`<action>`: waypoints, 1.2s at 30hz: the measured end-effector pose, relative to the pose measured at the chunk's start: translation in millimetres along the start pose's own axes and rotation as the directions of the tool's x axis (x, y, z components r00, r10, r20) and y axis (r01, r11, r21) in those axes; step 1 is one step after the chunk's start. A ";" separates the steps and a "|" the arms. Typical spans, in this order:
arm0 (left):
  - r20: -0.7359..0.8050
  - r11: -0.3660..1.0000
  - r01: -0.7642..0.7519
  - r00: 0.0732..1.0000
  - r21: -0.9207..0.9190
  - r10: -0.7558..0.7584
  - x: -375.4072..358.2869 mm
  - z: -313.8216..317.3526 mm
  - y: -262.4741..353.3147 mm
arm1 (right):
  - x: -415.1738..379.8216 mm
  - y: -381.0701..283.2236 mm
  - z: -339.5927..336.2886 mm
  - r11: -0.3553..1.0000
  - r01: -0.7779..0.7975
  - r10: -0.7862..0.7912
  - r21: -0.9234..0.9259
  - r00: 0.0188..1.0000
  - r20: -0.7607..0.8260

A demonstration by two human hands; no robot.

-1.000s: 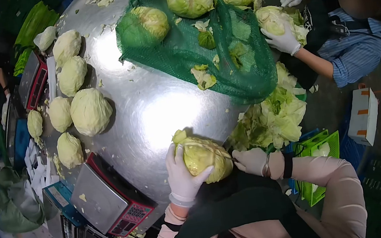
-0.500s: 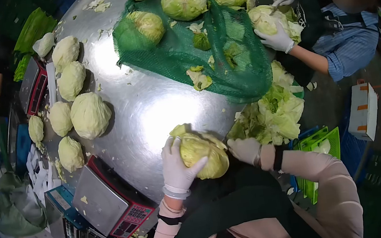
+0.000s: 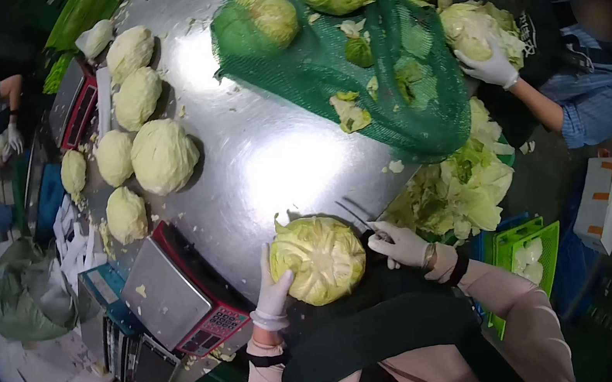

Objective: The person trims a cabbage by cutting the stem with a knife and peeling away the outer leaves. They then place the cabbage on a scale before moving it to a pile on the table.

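Note:
A pale green cabbage (image 3: pixel 319 261) rests at the near edge of the metal table, its ribbed, cut stem end facing up. My gloved left hand (image 3: pixel 273 289) grips its left side, fingers round the back and thumb on top. Just right of the cabbage, my gloved right hand (image 3: pixel 403 246) closes on a knife (image 3: pixel 356 213); the thin blade points up and left, apart from the cabbage. Beyond my right hand is a heap of loose outer leaves (image 3: pixel 471 195).
Several trimmed cabbages (image 3: pixel 164 157) sit at the left, near a red-edged scale (image 3: pixel 167 288). A green mesh sack (image 3: pixel 307 89) bears untrimmed cabbages. Across, a co-worker's gloved hand (image 3: pixel 490 65) holds another cabbage. A green crate (image 3: pixel 520 239) stands at the right.
The cabbage has been turned so that its stem end faces up. My right hand has drawn back from it, and the knife blade now shows. The co-worker's other hand has moved off their cabbage.

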State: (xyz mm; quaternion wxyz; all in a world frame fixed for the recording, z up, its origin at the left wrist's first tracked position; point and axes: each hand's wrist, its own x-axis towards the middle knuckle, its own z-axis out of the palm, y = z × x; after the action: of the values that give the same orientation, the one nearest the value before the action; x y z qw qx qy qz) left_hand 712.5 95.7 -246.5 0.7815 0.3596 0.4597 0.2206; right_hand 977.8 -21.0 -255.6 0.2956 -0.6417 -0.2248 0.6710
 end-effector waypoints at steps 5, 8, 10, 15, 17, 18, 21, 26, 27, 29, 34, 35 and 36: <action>-0.017 0.975 0.005 1.000 -0.224 -0.008 8.9 11.0 -9.8 | 33.2 -6.0 25.6 0.987 0.113 -0.121 0.112 0.990 0.073; -0.122 0.951 -0.189 0.979 -0.246 0.163 18.7 40.3 -8.0 | 43.5 -24.0 14.1 0.964 0.218 -0.217 0.153 0.976 -0.025; -0.111 0.947 -0.314 0.946 -0.068 0.305 36.1 40.7 -24.4 | 55.0 -18.0 0.4 0.919 0.303 -0.347 -0.253 0.926 -0.151; -0.012 0.959 -0.221 0.975 -0.177 0.223 37.2 51.3 -15.7 | 57.2 -9.8 -15.3 0.902 0.294 -0.335 -0.316 0.939 -0.081; 0.003 0.953 -0.206 0.977 -0.224 0.212 38.7 48.9 -17.7 | 60.9 -6.1 -8.7 0.642 0.304 -0.557 -0.703 0.815 -0.156; 0.006 0.955 -0.203 0.978 -0.216 0.210 37.0 49.3 -16.8 | 58.1 -8.4 -7.2 0.648 0.305 -0.558 -0.698 0.814 -0.161; -0.019 0.954 -0.201 0.979 -0.225 0.201 35.3 50.3 -17.6 | 40.4 -33.2 -5.9 0.870 0.229 -0.324 -0.437 0.933 -0.156; -0.034 0.952 -0.307 0.951 -0.004 0.307 32.8 52.0 -22.7 | 39.5 -35.1 -3.0 0.717 0.159 -0.343 -0.679 0.928 -0.145; -0.029 0.951 -0.309 0.951 -0.007 0.309 33.6 52.7 -22.7 | 39.2 -36.6 -2.9 0.716 0.156 -0.345 -0.681 0.926 -0.150; -0.049 0.946 -0.321 0.945 0.038 0.322 33.4 53.7 -24.1 | 36.1 -38.3 -1.8 0.738 0.131 -0.306 -0.662 0.939 -0.156; -0.048 0.936 -0.349 0.935 0.036 0.351 29.0 54.9 -25.3 | 37.9 -22.0 2.7 0.702 0.218 -0.493 -0.678 0.836 -0.242; -0.047 0.940 -0.336 0.940 0.061 0.339 28.4 55.4 -27.1 | 27.9 -32.4 0.7 0.718 0.193 -0.436 -0.669 0.874 -0.215; -0.030 0.926 -0.356 0.932 0.126 0.362 29.8 51.1 -30.7 | 36.0 -16.7 0.6 0.671 0.229 -0.529 -0.705 0.814 -0.240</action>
State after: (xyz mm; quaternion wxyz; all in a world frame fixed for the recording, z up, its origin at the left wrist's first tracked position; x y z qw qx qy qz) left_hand 772.1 77.7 -270.4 0.6927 0.4774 0.4189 0.3417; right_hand 978.9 15.8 -270.3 0.2337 -0.7698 -0.5034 0.3152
